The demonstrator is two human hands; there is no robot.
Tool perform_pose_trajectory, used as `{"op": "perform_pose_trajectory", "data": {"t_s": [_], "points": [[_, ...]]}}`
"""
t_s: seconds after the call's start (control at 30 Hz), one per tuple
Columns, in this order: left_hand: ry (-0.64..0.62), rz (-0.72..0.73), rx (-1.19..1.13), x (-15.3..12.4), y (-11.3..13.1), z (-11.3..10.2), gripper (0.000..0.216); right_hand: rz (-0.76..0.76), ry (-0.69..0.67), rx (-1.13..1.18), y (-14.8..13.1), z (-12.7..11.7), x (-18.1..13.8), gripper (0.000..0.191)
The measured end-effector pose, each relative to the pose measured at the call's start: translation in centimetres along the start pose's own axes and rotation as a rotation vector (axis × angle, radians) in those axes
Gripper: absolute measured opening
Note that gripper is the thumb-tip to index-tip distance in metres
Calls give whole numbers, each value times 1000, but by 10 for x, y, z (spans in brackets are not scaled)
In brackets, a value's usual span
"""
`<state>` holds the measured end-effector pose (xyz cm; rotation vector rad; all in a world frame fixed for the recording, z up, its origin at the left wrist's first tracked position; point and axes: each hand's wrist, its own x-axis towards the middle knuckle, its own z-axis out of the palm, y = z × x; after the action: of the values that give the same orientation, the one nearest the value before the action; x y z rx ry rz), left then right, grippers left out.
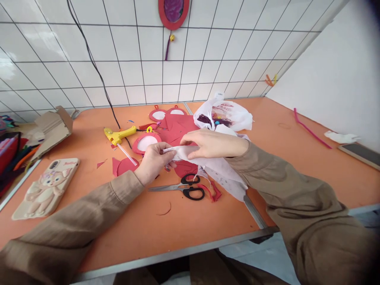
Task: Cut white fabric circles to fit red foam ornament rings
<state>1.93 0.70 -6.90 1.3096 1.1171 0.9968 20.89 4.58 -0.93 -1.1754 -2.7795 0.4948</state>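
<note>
Orange table (pixel 127 237): left hand (pixel 152 163) pinches white cloth (pixel 222 176), which extends beneath the right hand (pixel 215 143), curled, its grip unclear; apparently a folding step, next calling for steady fingertip pressure.

The top edge cut off the red oval ornament (pixel 173 12). The right hand (pixel 211 143) hid part of the white sheet (pixel 227 178), and the red print (pixel 224 107) on the plastic bag (pixel 242 118) (small and creased) could not be read.

Orange desk (pixel 142 237), white tiles (pixel 124 43) gridded in dark lines
I see a yellow glue gun (pixel 118 136), black-handled scissors (pixel 179 186), red paper (pixel 178 126), brown sleeves (pixel 97 213), a white sheet (pixel 227 178) flecked with grey.
</note>
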Motion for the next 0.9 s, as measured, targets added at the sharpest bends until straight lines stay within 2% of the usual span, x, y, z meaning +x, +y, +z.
{"op": "perform_pose_trajectory", "data": {"t_s": [0.1, 0.3, 0.37, 0.47, 0.5, 0.53, 0.6, 0.67, 0.7, 0.77, 0.9], "points": [[11, -12, -10, -1, 1, 0, 15, 47, -42, -57, 3, 0, 3, 12], [-64, -83, 49, -3, 4, 3, 8, 22, -41, 15, 4, 4, 6, 24], [-65, -114, 44, -3, 4, 3, 13, 0, 14, -25, 4, 3, 4, 25], [-34, -138, 5, -1, 4, 2, 14, -75, 172, -83, -5, -1, -4, 20], [-27, -144, -8, 0, 3, 2, 13, -123, 164, -64, -11, -2, -9, 17], [-25, -148, -21, 1, 2, 1, 11, -180, 80, -16, -18, -2, -13, 14], [-31, -145, -47, 2, 0, 0, 11, -261, -172, -3, -32, 2, -22, 12], [-39, -139, -67, 3, -2, -1, 10, -211, -322, -147, -44, 12, -29, 10], [-39, -138, -76, 3, -2, -1, 9, -216, -340, -224, -48, 18, -32, 7], [-34, -141, -97, 3, -3, -1, 8, -263, -325, -334, -52, 31, -34, 15], [-51, -134, -132, 3, -2, -1, 10, -272, -296, -413, -51, 43, -35, 19]]}}
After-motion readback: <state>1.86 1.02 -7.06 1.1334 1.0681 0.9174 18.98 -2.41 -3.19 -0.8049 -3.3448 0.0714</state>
